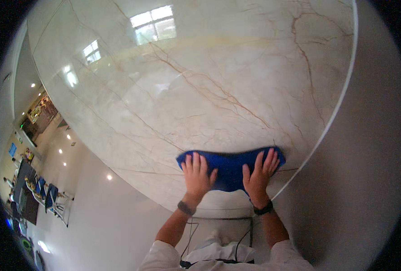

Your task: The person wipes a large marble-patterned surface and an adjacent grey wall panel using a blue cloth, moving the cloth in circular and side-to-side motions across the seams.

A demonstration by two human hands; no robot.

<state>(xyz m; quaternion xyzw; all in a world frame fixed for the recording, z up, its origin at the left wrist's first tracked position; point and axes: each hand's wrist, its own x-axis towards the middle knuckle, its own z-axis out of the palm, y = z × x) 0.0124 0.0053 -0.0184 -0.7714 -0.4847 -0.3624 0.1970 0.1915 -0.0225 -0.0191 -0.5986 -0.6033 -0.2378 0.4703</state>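
Note:
A dark blue cloth (pixel 229 168) lies spread against a glossy cream surface with brown marble veins (pixel 200 90). My left hand (pixel 196 174) presses flat on the cloth's left part, fingers stretched and thumb pointing inward. On its right part, my right hand (pixel 258 175) rests the same way, with its fingers pointing up and slightly right. Both palms touch the cloth, and neither hand's fingers wrap round it. Each wrist carries a dark band.
A pale edge (pixel 329 124) bounds the marbled surface on the right, beside a plain grey-brown area. Below my hands are a dark frame (pixel 223 218) and black cables. Far left, across a shiny floor (pixel 96 198), stand a dark table (pixel 27 196), chairs (pixel 51 198) and people.

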